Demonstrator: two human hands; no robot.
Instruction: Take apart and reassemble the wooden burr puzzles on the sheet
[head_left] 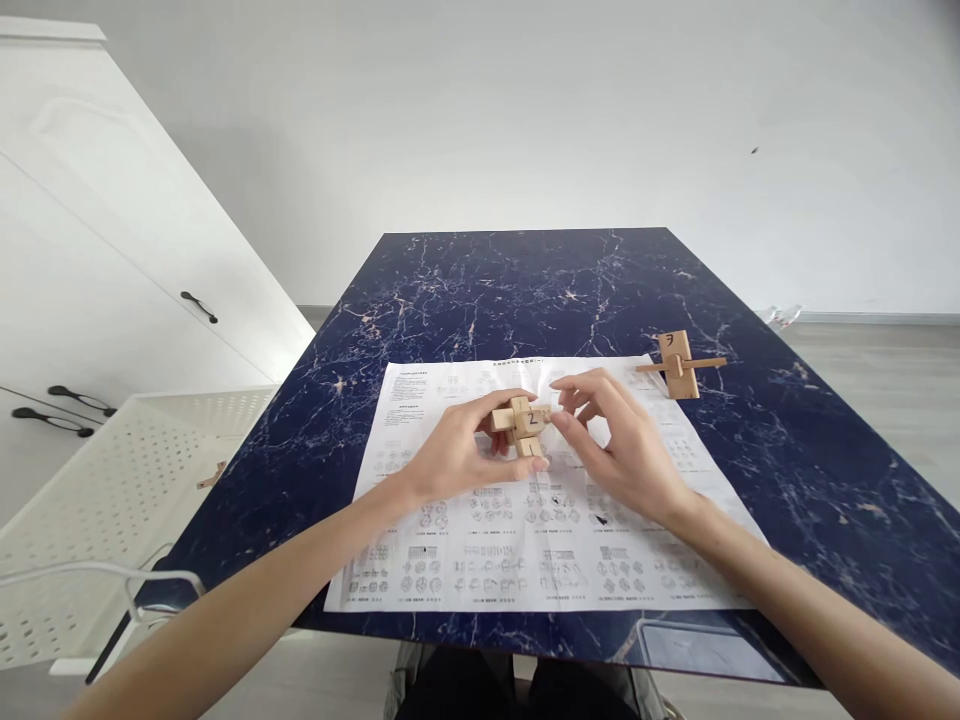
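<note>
A small wooden interlocking puzzle (523,425), marked "2", is held over a printed instruction sheet (480,560) on the table. My left hand (457,455) grips the puzzle from the left and below, fingers curled around its bars. From the right, my right hand (626,440) pinches the end of a bar with thumb and fingertips. A second wooden puzzle (679,365), marked "3", stands alone on the table at the sheet's far right corner, away from both hands.
The table (525,290) has a dark blue marbled top. A white perforated basket (112,490) sits left of the table with a wooden piece (212,474) in it. White cabinet doors (112,250) with black handles stand at far left. A white wall lies behind.
</note>
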